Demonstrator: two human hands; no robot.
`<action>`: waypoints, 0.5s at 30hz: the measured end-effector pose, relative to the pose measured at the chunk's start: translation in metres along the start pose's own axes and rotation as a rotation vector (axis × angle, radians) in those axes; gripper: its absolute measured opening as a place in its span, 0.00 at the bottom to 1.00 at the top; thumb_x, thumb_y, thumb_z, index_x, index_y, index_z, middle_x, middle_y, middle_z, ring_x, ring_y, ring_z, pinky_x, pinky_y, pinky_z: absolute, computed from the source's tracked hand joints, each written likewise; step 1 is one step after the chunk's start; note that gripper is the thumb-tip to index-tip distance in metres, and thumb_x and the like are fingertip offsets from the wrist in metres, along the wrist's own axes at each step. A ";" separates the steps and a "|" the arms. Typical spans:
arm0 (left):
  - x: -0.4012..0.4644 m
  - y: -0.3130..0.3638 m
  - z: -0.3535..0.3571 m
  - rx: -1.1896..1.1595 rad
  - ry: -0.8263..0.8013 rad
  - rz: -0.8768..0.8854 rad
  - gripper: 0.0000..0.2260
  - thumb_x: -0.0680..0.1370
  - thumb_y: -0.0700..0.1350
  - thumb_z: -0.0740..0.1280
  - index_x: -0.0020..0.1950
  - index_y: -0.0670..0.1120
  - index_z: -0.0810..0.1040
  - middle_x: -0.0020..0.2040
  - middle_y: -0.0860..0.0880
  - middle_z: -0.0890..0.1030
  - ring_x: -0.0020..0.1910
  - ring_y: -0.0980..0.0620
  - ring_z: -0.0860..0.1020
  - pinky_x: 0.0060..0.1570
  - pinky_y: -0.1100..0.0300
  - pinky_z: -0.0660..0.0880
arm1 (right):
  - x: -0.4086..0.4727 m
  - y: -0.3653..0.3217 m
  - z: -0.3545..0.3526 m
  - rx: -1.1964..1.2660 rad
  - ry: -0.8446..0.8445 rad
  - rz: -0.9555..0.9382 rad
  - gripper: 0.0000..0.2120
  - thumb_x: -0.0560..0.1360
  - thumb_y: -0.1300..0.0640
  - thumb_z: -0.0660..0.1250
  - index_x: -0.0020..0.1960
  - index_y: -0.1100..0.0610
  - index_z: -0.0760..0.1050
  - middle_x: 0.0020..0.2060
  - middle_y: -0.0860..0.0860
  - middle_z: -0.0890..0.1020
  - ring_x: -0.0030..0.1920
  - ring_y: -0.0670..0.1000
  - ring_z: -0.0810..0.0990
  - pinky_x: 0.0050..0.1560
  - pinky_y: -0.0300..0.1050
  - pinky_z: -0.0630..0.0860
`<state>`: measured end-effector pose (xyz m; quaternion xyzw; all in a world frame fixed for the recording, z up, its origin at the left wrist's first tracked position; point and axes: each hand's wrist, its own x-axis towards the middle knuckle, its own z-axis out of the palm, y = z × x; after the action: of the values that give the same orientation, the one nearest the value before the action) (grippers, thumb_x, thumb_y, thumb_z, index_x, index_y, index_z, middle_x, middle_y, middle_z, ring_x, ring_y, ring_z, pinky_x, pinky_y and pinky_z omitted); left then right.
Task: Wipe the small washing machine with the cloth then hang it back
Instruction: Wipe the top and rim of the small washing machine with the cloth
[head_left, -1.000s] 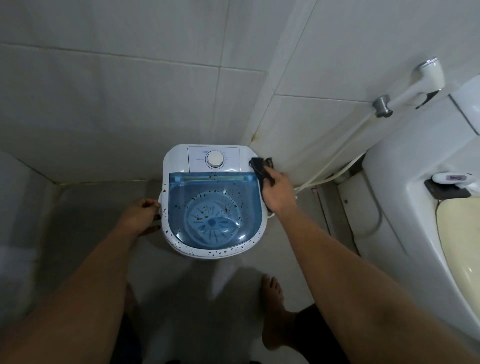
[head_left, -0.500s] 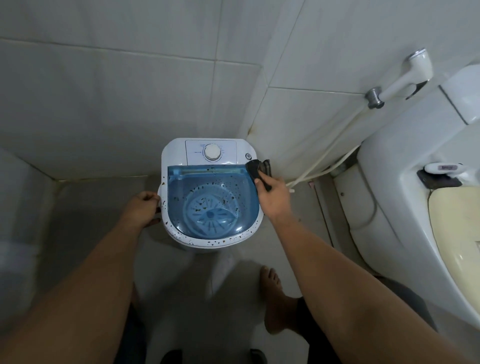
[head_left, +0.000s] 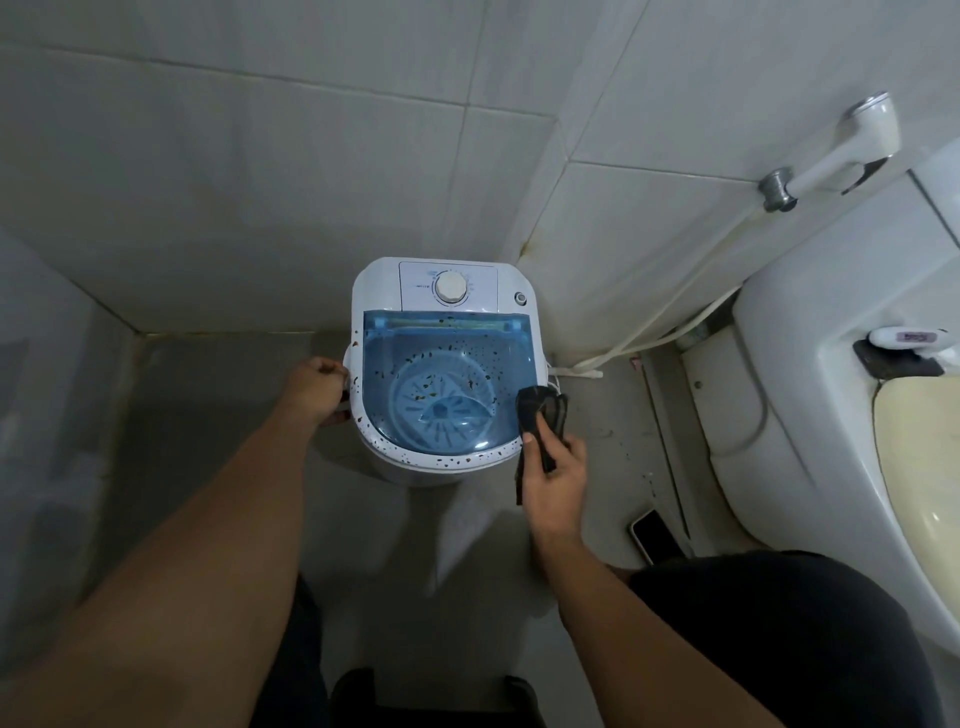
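A small white washing machine (head_left: 382, 283) with a blue see-through lid and a round dial stands on the floor in the tiled corner. Brown specks dot its lid and front rim. My right hand (head_left: 555, 470) grips a dark cloth (head_left: 540, 410) and presses it on the machine's right front edge. My left hand (head_left: 316, 389) holds the machine's left side, fingers curled on the handle there.
A white toilet (head_left: 810, 374) stands at the right, with a bidet sprayer (head_left: 852, 143) on the wall above and its hose running down. A phone (head_left: 655, 535) lies on the floor beside the toilet base. Tiled walls close in behind and to the left.
My right hand has drawn the cloth from the machine's back right corner down along the right edge to the front. My left hand stays on the left side.
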<state>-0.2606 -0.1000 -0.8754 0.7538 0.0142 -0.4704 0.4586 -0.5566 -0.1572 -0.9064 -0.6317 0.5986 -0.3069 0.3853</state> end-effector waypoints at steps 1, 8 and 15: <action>0.000 0.000 -0.001 0.002 -0.006 -0.005 0.06 0.82 0.39 0.59 0.56 0.45 0.74 0.54 0.42 0.80 0.50 0.42 0.80 0.48 0.47 0.80 | -0.007 0.001 0.001 -0.008 -0.001 0.000 0.18 0.78 0.53 0.71 0.66 0.39 0.75 0.59 0.55 0.75 0.59 0.53 0.80 0.66 0.54 0.77; 0.002 -0.001 -0.005 0.032 0.000 -0.004 0.07 0.80 0.39 0.60 0.54 0.47 0.75 0.56 0.42 0.82 0.53 0.41 0.82 0.57 0.39 0.79 | -0.057 0.005 0.009 -0.165 -0.048 -0.220 0.17 0.78 0.55 0.71 0.67 0.47 0.80 0.63 0.52 0.75 0.60 0.49 0.78 0.59 0.51 0.80; 0.009 -0.004 -0.005 0.053 0.008 0.032 0.05 0.81 0.38 0.61 0.51 0.47 0.75 0.53 0.44 0.81 0.47 0.46 0.80 0.54 0.44 0.78 | -0.051 -0.003 -0.003 -0.334 -0.232 -0.383 0.17 0.78 0.50 0.67 0.67 0.46 0.80 0.61 0.52 0.75 0.60 0.53 0.77 0.59 0.51 0.79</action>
<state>-0.2534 -0.0980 -0.8840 0.7677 -0.0084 -0.4603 0.4457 -0.5621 -0.1073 -0.8989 -0.8191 0.4623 -0.1971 0.2766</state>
